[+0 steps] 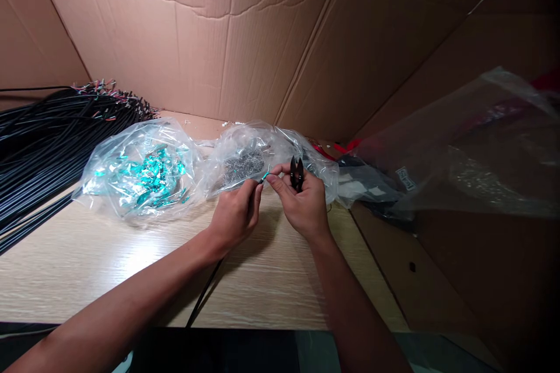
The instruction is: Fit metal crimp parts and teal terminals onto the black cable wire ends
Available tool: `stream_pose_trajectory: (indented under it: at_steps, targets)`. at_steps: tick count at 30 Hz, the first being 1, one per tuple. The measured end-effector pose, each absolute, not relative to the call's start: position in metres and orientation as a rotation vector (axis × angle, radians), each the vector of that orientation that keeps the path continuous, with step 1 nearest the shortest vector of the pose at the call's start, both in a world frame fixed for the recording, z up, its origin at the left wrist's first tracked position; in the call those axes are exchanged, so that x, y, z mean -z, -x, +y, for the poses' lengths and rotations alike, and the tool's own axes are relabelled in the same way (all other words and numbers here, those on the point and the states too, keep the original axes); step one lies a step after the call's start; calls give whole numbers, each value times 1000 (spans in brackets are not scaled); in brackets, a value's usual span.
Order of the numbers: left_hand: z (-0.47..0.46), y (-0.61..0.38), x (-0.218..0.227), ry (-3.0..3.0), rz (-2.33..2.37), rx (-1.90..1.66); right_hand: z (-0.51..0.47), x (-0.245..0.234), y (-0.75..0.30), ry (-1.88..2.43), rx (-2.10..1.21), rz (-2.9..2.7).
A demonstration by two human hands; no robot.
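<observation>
A dark glossy panel crosses the bottom edge. Above it, two bare forearms reach over a pale wood-grain table. The left hand pinches a teal terminal on a black wire between finger and thumb, just beside the right hand, whose curled fingers hold small black snips upright, blades nearly closed. Behind, one clear plastic bag holds teal terminals; another holds a grey metal mass. A bundle of black cables lies far left.
</observation>
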State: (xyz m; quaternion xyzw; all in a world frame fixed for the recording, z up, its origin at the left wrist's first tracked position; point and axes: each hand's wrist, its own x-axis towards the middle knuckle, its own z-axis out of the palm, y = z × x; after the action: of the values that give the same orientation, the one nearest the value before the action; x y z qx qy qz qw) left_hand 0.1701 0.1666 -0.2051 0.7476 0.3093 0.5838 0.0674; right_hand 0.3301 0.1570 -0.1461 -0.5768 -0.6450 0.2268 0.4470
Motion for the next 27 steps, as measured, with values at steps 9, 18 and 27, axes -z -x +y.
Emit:
stream_pose_trajectory:
  at_steps: [9, 18, 27]
  targets:
    - [171, -171, 213, -2337, 1082, -1786, 156, 149, -329, 1460, -509, -1543]
    - [176, -174, 220, -2452, 1134, -1889, 159, 150, -328, 1475, -619, -1500]
    - [172, -173, 213, -2406, 1126, -1934, 160, 156, -322, 1443, -691, -1506]
